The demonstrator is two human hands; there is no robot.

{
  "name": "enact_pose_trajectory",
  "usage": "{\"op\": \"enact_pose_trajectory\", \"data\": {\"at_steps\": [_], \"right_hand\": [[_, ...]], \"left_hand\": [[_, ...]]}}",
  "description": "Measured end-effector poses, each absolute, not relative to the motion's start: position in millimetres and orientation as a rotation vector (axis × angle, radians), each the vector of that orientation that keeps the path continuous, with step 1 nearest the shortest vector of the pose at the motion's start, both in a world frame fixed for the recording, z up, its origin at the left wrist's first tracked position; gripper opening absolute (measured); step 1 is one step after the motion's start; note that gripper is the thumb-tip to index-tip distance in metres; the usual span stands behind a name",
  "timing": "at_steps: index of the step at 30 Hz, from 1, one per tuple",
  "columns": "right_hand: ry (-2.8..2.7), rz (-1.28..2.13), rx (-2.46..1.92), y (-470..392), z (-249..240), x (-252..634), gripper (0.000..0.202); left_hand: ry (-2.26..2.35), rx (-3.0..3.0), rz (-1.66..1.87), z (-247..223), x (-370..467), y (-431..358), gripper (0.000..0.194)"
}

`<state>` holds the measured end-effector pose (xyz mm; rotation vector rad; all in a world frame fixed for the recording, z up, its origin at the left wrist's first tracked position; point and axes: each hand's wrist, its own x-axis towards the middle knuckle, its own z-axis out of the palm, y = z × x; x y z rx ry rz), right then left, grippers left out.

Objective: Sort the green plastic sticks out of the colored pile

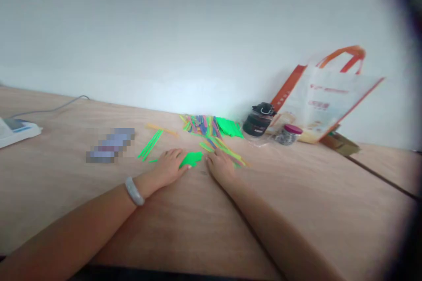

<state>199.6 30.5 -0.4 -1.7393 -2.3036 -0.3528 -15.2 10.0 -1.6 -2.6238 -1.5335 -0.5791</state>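
My left hand [170,166] lies palm down on the table, a pale bangle [134,191] on its wrist. Its fingers are stretched out, touching the left side of a flat bright green pile [193,159], perhaps of paper strips. Just right of that pile rests my right hand [220,166], fingers extended and low to the tabletop. Yellow and mixed-colour strips [231,153] lie by its fingertips and along its right side. Several thin green strips [151,145] are laid out left of my left hand, with an orange strip [161,129] behind them.
Against the wall lies a heap of multicoloured strips [201,125] beside a larger green stack [230,127]. To the right stand a dark bottle [259,120], a jar with a pink lid [288,135] and a shopping bag [326,101]. A blurred-out phone-like object [111,145] and a white device [21,131] lie left.
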Motion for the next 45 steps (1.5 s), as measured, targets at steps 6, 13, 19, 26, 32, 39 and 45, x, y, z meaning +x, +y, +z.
{"op": "enact_pose_trajectory", "data": {"at_steps": [6,13,19,26,32,39,45], "right_hand": [[-2.315,-0.291,-1.719,25,1,193,0.032],[-2.226,-0.151,-1.665,27,3,191,0.028],[-1.863,0.298,-1.403,33,1,197,0.031],[-1.473,1.128,-1.166,27,1,186,0.041],[-1.603,1.204,-1.054,13,-3,163,0.027],[-1.650,1.131,-1.121,1,1,154,0.022],[-1.740,1.066,-1.180,1,1,155,0.022]], "left_hand": [[-1.950,-2.127,-0.489,10,-64,40,0.028],[-2.023,-2.134,-0.444,10,-92,57,0.024],[-1.752,-2.304,-0.743,18,-52,28,0.024],[-1.459,-2.620,-0.760,20,-15,-5,0.023],[-1.375,-2.673,-0.794,8,-7,-9,0.018],[-1.377,-2.655,-0.785,4,-5,-10,0.017],[-1.430,-2.632,-0.696,4,-2,-10,0.022]]}}
